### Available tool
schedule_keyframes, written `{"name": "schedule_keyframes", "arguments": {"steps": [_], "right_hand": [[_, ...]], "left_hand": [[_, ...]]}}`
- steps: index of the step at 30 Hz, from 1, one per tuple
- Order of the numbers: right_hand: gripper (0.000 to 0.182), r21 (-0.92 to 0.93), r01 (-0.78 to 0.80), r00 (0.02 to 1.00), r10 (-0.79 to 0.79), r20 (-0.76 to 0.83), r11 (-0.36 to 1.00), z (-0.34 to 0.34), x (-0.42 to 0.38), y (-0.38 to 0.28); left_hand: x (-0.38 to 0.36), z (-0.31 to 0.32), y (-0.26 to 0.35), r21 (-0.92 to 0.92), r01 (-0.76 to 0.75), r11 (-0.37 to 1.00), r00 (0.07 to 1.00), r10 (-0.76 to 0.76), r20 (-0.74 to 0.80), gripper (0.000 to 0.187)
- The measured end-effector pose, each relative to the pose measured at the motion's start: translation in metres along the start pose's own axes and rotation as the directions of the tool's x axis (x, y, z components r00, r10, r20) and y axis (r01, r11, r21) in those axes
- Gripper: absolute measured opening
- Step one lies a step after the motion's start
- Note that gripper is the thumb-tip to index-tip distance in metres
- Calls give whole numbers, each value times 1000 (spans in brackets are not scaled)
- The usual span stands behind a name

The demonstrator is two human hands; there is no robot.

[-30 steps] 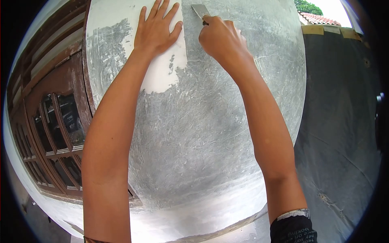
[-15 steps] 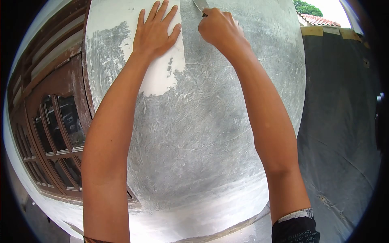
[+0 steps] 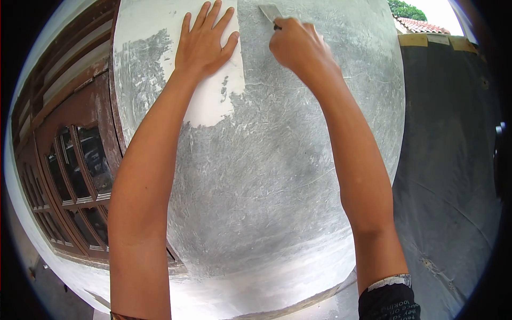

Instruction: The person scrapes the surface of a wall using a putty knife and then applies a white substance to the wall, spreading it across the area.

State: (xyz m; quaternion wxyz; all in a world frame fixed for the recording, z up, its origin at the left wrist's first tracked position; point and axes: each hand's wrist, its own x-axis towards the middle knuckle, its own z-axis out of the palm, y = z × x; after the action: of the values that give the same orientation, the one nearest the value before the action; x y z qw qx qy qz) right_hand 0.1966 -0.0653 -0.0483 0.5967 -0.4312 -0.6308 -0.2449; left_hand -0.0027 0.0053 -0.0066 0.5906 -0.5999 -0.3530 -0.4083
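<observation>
Brown wood frame with panes (image 3: 66,114) at 9 o'clock. Left hand (image 3: 204,47), 11 o'clock, palm down, fingers spread on white patch (image 3: 210,104) of grey wall (image 3: 256,160). Scraper (image 3: 270,11) near 12, against wall; long axis 11-to-5, blade toward 11. Right hand (image 3: 300,47), 12-to-1, fist closed round handle. Dark sheet (image 3: 448,133), 3 o'clock.

We look from one camera on the person's head, facing forward at the wall (image 3: 256,170) and down along both arms. We sit close — the left hand (image 3: 202,45) and right hand (image 3: 303,47) reach the top of our view. The wide lens bows everything inside a dark round border, taking in brown woodwork (image 3: 72,114) at left and dark sheeting (image 3: 448,138) at right.
</observation>
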Motion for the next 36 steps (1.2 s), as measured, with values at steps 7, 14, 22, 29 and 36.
{"name": "schedule_keyframes", "arguments": {"steps": [7, 14, 22, 29, 36], "right_hand": [[48, -52, -15, 1000, 16, 8, 999, -4, 25, -3], [36, -34, 5, 1000, -4, 14, 999, -2, -3, 4], [34, -24, 31, 999, -32, -25, 999, 0, 10, 3], [36, 36, 27, 1000, -27, 12, 999, -3, 22, 0], [37, -38, 10, 1000, -10, 20, 999, -4, 3, -2]], "left_hand": [[2, -6, 4, 24, 37, 999, 997, -39, 61, 65], [1, -3, 4, 39, 28, 999, 999, -30, 39, 64], [1, -3, 3, 15, 19, 1000, 999, -19, 26, 64], [1, -7, 5, 1, 25, 1000, 999, -25, 37, 64], [0, -3, 3, -3, 20, 1000, 1000, -20, 4, 64]]}}
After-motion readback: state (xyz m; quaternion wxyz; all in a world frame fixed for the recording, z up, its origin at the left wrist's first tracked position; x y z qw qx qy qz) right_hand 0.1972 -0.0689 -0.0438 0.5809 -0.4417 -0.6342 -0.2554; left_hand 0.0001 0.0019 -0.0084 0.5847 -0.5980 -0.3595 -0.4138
